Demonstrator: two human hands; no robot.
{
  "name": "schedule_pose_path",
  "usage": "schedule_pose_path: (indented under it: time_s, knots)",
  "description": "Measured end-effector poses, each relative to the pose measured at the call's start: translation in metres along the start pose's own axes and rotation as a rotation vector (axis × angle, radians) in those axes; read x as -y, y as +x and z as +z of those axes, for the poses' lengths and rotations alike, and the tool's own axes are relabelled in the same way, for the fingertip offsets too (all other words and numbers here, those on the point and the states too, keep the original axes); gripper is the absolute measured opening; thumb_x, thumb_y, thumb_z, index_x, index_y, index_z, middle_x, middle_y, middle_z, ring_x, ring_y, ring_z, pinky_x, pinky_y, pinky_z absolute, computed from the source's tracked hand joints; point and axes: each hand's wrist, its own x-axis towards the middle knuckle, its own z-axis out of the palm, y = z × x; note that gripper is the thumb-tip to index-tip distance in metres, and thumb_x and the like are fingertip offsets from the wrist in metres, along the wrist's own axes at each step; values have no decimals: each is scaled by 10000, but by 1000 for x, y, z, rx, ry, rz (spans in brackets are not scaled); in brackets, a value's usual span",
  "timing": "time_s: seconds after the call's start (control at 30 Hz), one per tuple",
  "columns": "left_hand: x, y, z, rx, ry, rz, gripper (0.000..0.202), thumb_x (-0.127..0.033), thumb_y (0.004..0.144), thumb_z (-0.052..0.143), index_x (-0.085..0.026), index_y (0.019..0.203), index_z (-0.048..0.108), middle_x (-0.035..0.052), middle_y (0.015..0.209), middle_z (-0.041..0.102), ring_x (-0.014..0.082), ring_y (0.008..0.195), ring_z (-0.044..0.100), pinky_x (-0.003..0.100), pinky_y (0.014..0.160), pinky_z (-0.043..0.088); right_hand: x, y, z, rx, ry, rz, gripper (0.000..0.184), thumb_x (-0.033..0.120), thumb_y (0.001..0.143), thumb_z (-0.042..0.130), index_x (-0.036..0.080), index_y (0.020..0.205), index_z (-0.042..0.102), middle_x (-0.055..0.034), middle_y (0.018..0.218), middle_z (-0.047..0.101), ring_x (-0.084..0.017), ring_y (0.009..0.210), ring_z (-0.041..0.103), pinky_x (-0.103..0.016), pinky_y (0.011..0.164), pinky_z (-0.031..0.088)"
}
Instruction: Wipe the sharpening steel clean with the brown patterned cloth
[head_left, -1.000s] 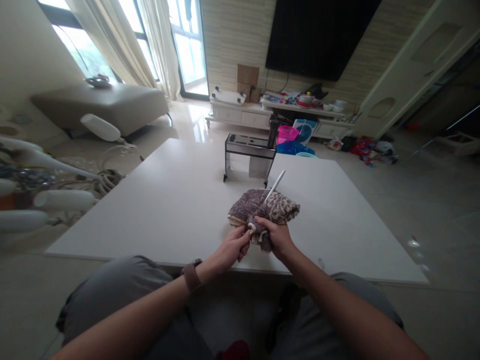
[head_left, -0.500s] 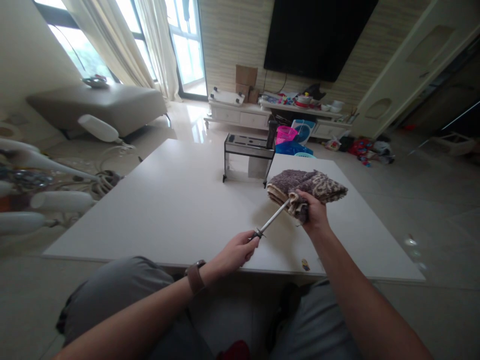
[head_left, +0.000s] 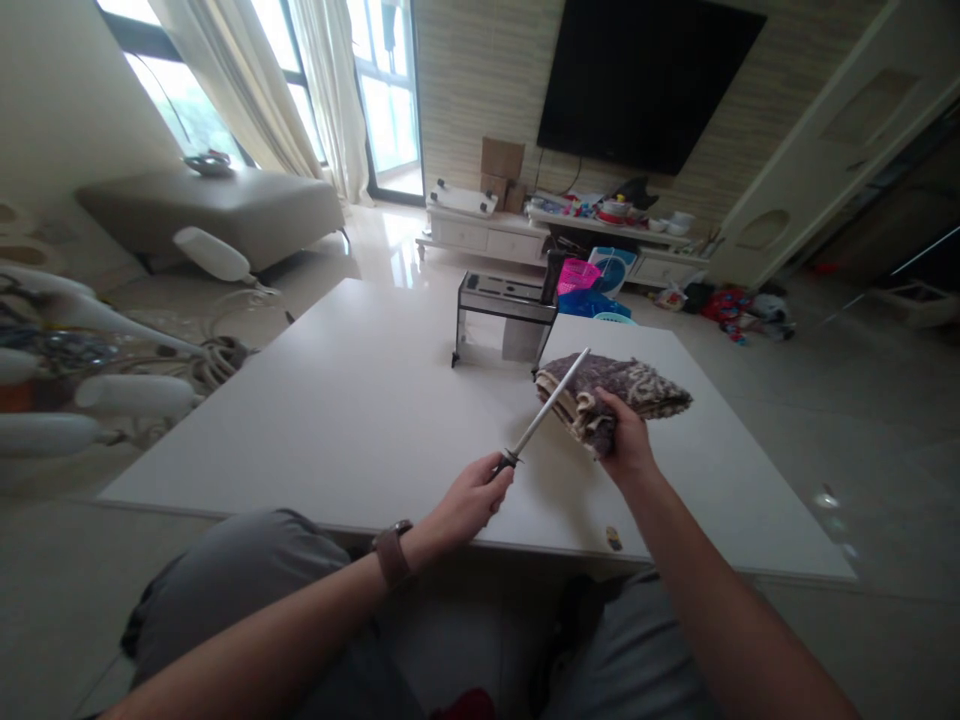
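Note:
My left hand (head_left: 476,492) is closed round the dark handle of a sharpening steel (head_left: 551,402), whose grey rod slants up to the right. My right hand (head_left: 626,440) grips a folded brown-and-cream patterned cloth (head_left: 637,383) above the table. The rod's upper part lies in front of the cloth's left side; whether they touch, I cannot tell. Beyond my hands a clear-sided knife block (head_left: 495,335) with a dark top stands on the white table (head_left: 337,430). One black handle (head_left: 553,272) sticks up from its right end.
A small yellow-and-dark sticker (head_left: 613,538) lies at the table's near edge. White lamp arms (head_left: 135,395) crowd the left side. Behind the table are a pink basket (head_left: 577,274), a low white cabinet (head_left: 480,235) and a grey bench (head_left: 217,205).
The steel's rod has come out of the cloth's fold and its tip now shows, pointing higher. My right hand still holds the cloth. The view has shifted slightly.

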Motion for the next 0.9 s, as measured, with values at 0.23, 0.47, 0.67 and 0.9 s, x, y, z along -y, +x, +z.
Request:
schedule_pose_path:
  time_s: [0.23, 0.47, 0.67, 0.9]
  knots:
    - [8, 6, 3, 18, -146, 17, 359, -554, 889, 533, -206, 859, 448, -91, 552, 413, 73, 428, 349, 190, 391, 336, -57, -56, 21, 141, -181, 159, 330, 243, 558, 881, 155, 839, 730, -46, 862, 775, -187, 719, 724, -262, 629, 605]
    - [6, 5, 0, 117, -386, -161, 404, -554, 801, 620, -163, 844, 529, -3, 573, 571, 134, 472, 543, 263, 485, 484, -63, -63, 22, 135, -222, 200, 312, 261, 546, 870, 152, 800, 725, -39, 759, 760, -179, 599, 693, -256, 536, 573]
    - [-3, 2, -6, 295, -646, -387, 465, -545, 928, 403, -174, 652, 452, -31, 518, 408, 67, 388, 336, 183, 366, 271, -59, -64, 25, 132, -201, 186, 289, 236, 529, 876, 164, 750, 704, -23, 706, 748, -161, 549, 679, -227, 474, 551]
    - [0, 2, -7, 346, -623, -351, 364, -500, 933, 422, -165, 856, 540, -73, 534, 314, 67, 406, 200, 168, 359, 170, -30, -38, 24, 23, -118, 87, 297, 180, 515, 861, 146, 753, 687, -19, 651, 730, -145, 487, 647, -233, 442, 561]
